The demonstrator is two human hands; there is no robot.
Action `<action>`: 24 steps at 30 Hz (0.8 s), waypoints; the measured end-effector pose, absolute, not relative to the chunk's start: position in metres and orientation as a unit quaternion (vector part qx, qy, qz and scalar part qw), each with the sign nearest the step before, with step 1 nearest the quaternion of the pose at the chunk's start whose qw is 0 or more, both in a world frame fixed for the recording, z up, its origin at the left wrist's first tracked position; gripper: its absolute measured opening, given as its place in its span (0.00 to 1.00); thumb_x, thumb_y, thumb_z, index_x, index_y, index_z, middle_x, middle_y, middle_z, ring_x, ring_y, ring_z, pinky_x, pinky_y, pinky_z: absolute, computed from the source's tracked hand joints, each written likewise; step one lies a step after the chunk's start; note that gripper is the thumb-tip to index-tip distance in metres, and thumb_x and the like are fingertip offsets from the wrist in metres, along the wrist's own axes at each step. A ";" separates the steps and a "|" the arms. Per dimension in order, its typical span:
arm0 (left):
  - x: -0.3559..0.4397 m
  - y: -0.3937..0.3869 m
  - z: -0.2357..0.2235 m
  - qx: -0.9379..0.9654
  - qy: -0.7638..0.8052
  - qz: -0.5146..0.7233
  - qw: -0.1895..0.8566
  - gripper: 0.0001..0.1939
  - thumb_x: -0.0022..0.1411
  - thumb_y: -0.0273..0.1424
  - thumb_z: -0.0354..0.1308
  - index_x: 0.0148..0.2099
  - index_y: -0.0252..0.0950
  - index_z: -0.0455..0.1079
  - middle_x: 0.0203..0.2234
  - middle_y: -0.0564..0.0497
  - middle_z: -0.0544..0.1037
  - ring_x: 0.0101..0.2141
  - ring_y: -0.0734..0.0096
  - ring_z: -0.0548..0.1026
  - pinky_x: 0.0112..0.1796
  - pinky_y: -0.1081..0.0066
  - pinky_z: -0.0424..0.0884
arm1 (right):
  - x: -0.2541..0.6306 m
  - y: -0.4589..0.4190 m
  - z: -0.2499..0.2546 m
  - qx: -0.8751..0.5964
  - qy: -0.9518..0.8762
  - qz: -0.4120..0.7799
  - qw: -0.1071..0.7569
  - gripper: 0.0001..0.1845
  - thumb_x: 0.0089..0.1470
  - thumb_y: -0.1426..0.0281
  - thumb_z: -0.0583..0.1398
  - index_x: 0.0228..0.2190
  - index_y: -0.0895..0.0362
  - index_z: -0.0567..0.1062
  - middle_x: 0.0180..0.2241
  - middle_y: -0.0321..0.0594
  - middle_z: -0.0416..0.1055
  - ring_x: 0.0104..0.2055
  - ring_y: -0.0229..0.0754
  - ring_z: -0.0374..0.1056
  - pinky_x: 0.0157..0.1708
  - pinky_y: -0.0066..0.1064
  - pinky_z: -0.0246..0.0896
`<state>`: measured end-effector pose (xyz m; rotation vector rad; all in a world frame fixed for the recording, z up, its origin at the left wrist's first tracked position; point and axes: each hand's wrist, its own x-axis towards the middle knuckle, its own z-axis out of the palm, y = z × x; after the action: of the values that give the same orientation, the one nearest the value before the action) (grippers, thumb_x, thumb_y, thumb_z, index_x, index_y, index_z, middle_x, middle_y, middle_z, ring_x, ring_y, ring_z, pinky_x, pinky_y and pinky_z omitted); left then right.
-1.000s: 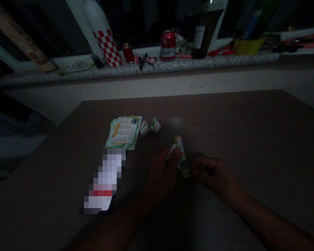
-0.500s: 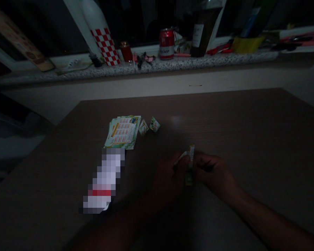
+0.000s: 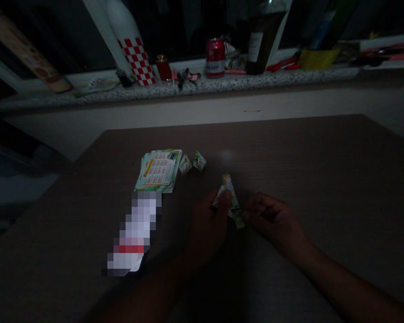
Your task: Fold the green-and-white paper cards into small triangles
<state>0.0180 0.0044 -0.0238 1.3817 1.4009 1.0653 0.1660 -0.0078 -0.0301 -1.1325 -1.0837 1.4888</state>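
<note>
In the dim head view my left hand is closed on a folded paper strip, pinching it under the thumb. The strip is green and white with orange print, and a paler flap sticks out to its left. Close by the strip's lower right end is my right hand, its fingers curled and thumb drawn in. Whether its fingertips touch the strip or hold anything is hidden in the dark. Beyond my hands lie two small folded paper pieces, beside a stack of printed paper sheets.
A phone with a blurred, lit screen lies left of my hands on the brown table. Along the granite sill behind stand a red can, a checkered bottle, a dark bottle and small clutter.
The strip in my left hand swung right and upright against my right hand, then came back left and tilted again. My right hand stayed almost in place.
</note>
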 end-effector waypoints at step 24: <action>-0.011 0.014 -0.013 0.873 0.290 0.285 0.270 0.08 0.63 0.31 0.55 0.34 0.33 0.73 0.28 0.51 0.77 0.32 0.71 0.72 0.39 0.69 0.64 | 0.197 0.001 -0.035 -0.343 -0.343 0.807 0.335 0.11 0.46 0.68 0.67 0.18 0.61 0.77 0.17 0.36 0.72 0.19 0.33 0.68 0.24 0.27 0.68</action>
<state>-0.0110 0.0140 -0.0131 2.3535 0.7815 0.7670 0.1970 0.0008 -0.0347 -0.8946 -0.8957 2.1061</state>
